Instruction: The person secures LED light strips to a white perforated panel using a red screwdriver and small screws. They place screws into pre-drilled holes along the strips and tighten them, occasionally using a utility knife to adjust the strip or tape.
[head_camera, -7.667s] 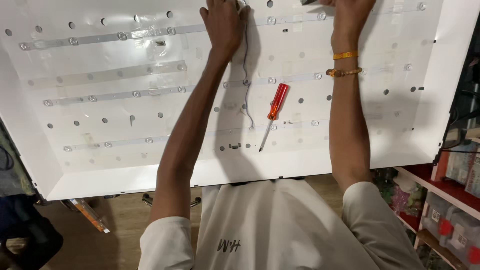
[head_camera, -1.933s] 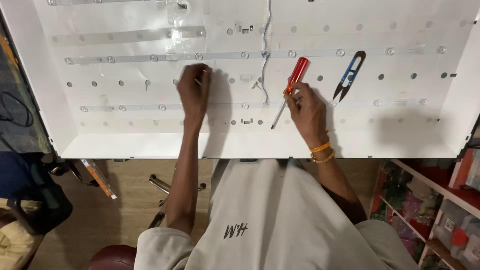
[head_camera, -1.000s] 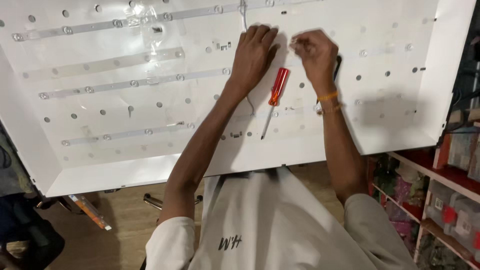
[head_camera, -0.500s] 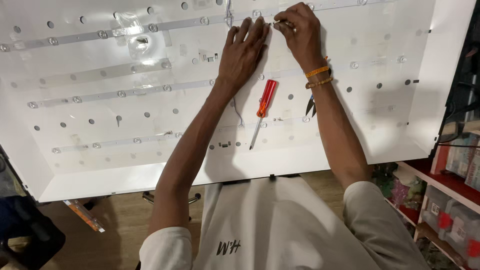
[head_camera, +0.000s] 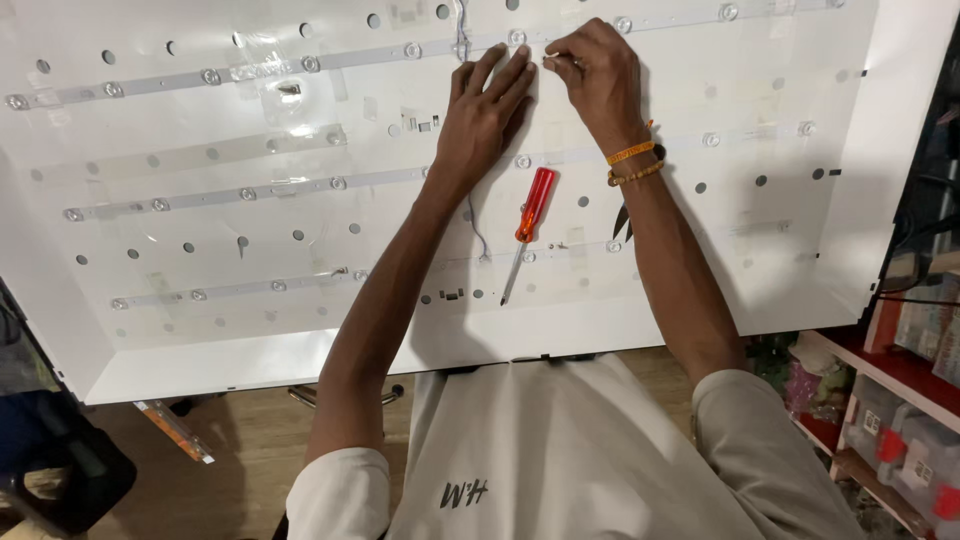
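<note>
A large white backlight panel (head_camera: 880, 150) lies flat in front of me, crossed by long strips with small round lenses. My left hand (head_camera: 485, 110) rests palm down on the panel, fingers spread, touching the upper strip (head_camera: 330, 60). My right hand (head_camera: 590, 75) is beside it, fingertips pinched on that same strip near a lens. A thin wire (head_camera: 461, 20) runs from the top edge down toward my left hand. A red-handled screwdriver (head_camera: 528, 225) lies loose on the panel between my forearms. A dark cutter (head_camera: 622, 220) is mostly hidden behind my right forearm.
Two more lens strips (head_camera: 250, 190) cross the panel lower down. Red shelves (head_camera: 890, 370) with plastic boxes stand at the right. Below the panel's near edge is a wooden floor with an orange-handled tool (head_camera: 175, 430) and a dark bag (head_camera: 50, 470) at the left.
Both hands moved from the panel's middle up to the top strip. The right hand went from flat to pinching the strip. The screwdriver stayed lying where it was.
</note>
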